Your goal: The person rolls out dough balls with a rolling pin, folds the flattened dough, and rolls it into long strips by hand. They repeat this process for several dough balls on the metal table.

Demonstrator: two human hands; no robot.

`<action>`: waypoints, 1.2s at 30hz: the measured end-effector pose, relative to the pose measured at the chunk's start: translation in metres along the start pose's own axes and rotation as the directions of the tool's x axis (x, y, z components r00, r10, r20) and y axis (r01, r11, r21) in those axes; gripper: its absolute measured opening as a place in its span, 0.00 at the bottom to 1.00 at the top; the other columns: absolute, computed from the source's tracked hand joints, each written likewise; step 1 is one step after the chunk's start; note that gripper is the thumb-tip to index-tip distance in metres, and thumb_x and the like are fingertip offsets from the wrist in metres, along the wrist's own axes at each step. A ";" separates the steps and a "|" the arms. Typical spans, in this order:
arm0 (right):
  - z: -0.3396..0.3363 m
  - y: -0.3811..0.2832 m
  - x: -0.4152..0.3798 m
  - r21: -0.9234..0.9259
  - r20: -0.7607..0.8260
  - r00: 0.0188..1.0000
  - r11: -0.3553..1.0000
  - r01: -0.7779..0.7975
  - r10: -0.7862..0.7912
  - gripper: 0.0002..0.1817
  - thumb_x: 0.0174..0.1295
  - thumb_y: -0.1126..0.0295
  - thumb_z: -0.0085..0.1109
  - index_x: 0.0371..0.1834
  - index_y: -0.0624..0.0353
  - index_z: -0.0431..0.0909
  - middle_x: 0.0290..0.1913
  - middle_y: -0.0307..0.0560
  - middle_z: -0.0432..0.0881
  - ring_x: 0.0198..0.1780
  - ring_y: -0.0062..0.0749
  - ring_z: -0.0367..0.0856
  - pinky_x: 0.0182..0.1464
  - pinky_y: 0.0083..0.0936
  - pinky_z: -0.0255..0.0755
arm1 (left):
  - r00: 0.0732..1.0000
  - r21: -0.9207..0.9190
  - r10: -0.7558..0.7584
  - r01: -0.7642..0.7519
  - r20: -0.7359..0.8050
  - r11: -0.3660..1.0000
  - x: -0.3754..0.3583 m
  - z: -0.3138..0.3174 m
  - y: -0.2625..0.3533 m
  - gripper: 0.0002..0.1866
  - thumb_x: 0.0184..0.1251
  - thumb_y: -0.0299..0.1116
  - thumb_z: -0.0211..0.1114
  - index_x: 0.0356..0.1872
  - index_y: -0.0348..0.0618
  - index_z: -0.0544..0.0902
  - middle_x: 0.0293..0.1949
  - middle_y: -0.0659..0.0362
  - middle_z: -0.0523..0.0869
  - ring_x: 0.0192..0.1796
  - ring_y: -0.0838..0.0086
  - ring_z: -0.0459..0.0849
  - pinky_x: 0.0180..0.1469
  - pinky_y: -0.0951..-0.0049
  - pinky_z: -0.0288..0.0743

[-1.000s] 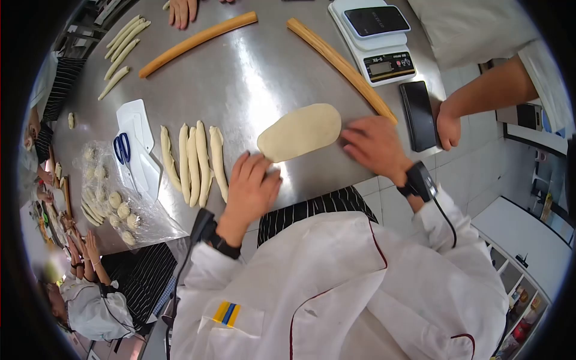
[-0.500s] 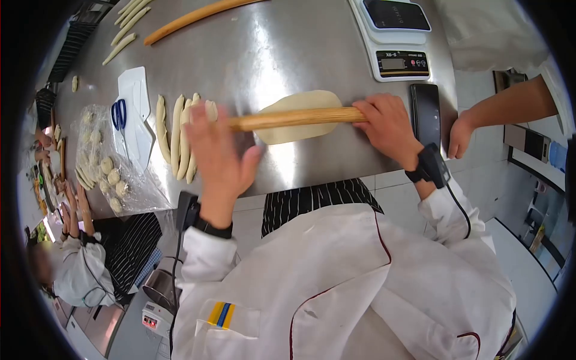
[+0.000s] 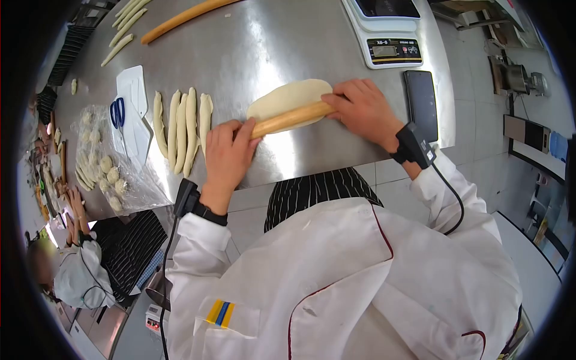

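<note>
A wooden rolling pin (image 3: 294,118) lies across the near part of a flat oval sheet of dough (image 3: 288,96) on the steel table. My left hand (image 3: 230,150) is closed round the pin's left end, close to the dough strips. At the other end, my right hand (image 3: 363,111) grips the pin with bent fingers. Several long dough strips (image 3: 181,132) lie side by side left of the sheet, the rightmost one partly behind my left hand.
Blue-handled scissors (image 3: 118,114) rest on white scrapers (image 3: 137,90). Dough balls sit under plastic wrap (image 3: 141,186). A kitchen scale (image 3: 393,51) and a black phone (image 3: 422,105) are at right. A second rolling pin (image 3: 186,19) lies at the back. Another person (image 3: 84,270) works at left.
My left hand, spread and blurred before, now closes round the pin. The pin has come nearer to me, onto the sheet's near edge. The other person's arm at right has left view.
</note>
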State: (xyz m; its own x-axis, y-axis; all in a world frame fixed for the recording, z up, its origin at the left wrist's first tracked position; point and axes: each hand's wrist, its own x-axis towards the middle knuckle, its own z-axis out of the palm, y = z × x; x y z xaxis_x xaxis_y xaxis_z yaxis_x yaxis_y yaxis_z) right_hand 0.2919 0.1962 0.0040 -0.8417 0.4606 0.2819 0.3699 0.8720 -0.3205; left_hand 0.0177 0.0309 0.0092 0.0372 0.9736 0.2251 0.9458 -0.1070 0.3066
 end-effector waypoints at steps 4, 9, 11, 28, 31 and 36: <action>0.010 -0.020 -0.014 -0.060 -0.105 0.992 0.995 -0.074 0.067 0.19 0.51 0.62 0.71 0.48 0.46 0.84 0.42 0.37 0.79 0.45 0.34 0.78 0.50 0.34 0.67 | 0.999 0.052 -0.033 0.034 -0.022 0.998 -0.014 0.004 0.010 0.22 0.58 0.33 0.72 0.55 0.50 0.83 0.46 0.59 0.81 0.48 0.60 0.79 0.52 0.59 0.70; -0.011 0.013 0.047 -0.086 -0.172 0.985 0.996 -0.036 0.021 0.18 0.55 0.64 0.69 0.51 0.44 0.84 0.44 0.38 0.80 0.48 0.37 0.78 0.52 0.36 0.68 | 0.983 0.139 0.038 -0.013 -0.178 0.990 0.045 -0.022 -0.021 0.20 0.61 0.30 0.68 0.57 0.50 0.84 0.46 0.53 0.82 0.48 0.58 0.80 0.51 0.58 0.70; 0.007 0.038 0.078 -0.056 -0.146 0.989 0.998 -0.036 0.027 0.21 0.55 0.64 0.69 0.54 0.47 0.83 0.47 0.40 0.80 0.49 0.40 0.78 0.56 0.38 0.68 | 0.983 0.160 0.034 -0.004 -0.181 0.987 0.079 -0.006 -0.051 0.20 0.63 0.30 0.67 0.58 0.50 0.83 0.46 0.52 0.82 0.50 0.57 0.79 0.52 0.58 0.70; 0.031 -0.079 -0.030 0.013 0.150 0.988 1.000 -0.018 0.016 0.36 0.50 0.53 0.68 0.60 0.63 0.77 0.60 0.52 0.77 0.65 0.45 0.71 0.74 0.44 0.60 | 0.980 -0.016 0.124 -0.123 0.155 0.992 -0.020 0.038 0.068 0.46 0.52 0.63 0.65 0.63 0.31 0.76 0.62 0.45 0.76 0.66 0.50 0.72 0.72 0.44 0.60; 0.013 -0.079 -0.030 0.130 0.252 0.968 0.991 -0.032 -0.002 0.36 0.51 0.53 0.68 0.61 0.65 0.76 0.59 0.53 0.77 0.65 0.48 0.71 0.72 0.44 0.61 | 0.974 -0.055 0.108 -0.099 0.200 0.994 -0.019 0.023 0.073 0.43 0.51 0.60 0.67 0.62 0.35 0.77 0.61 0.46 0.76 0.64 0.48 0.73 0.71 0.43 0.61; -0.002 0.020 0.068 -0.104 -0.161 0.981 0.987 -0.122 0.105 0.28 0.58 0.57 0.66 0.59 0.60 0.77 0.55 0.52 0.79 0.59 0.51 0.75 0.63 0.44 0.67 | 0.978 0.167 -0.025 0.060 -0.206 0.984 0.076 -0.010 -0.001 0.27 0.60 0.46 0.67 0.59 0.45 0.80 0.54 0.48 0.80 0.58 0.46 0.75 0.65 0.43 0.65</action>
State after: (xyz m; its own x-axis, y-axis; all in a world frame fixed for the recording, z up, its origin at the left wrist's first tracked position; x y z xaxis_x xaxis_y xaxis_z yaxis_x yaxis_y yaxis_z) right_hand 0.2424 0.2453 0.0188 -0.7239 0.5700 0.3887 0.5091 0.8216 -0.2565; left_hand 0.0167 0.1027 0.0352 -0.0536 0.9136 0.4030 0.9868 -0.0133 0.1613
